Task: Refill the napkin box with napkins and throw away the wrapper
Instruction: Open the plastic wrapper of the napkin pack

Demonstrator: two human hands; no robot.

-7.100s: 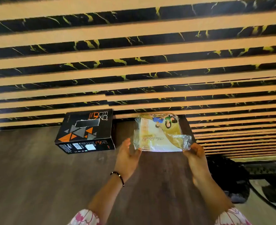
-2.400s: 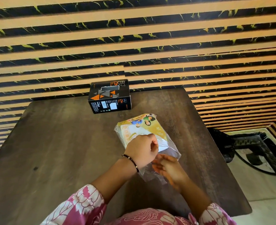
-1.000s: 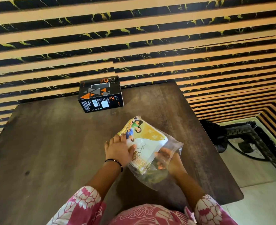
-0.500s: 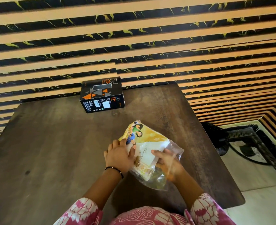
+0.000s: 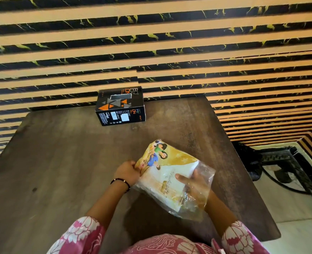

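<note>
Dark wood bench [image 5: 60, 162] carries the black napkin box [image 5: 120, 106] at the back. Napkin pack [image 5: 170, 176] is pinched by left hand [image 5: 126, 173], right hand [image 5: 195, 184] inside the wrapper [image 5: 204, 173], clamped on napkins. Unwrapping step; stack probably gets pulled free next.

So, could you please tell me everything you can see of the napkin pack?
The napkin pack is a flat white stack in clear, crinkly plastic printed with a yellow band and cartoon figures. It sits tilted at the table's near right side. The left hand grips its left edge; the right hand is inside the loose open end.
</note>
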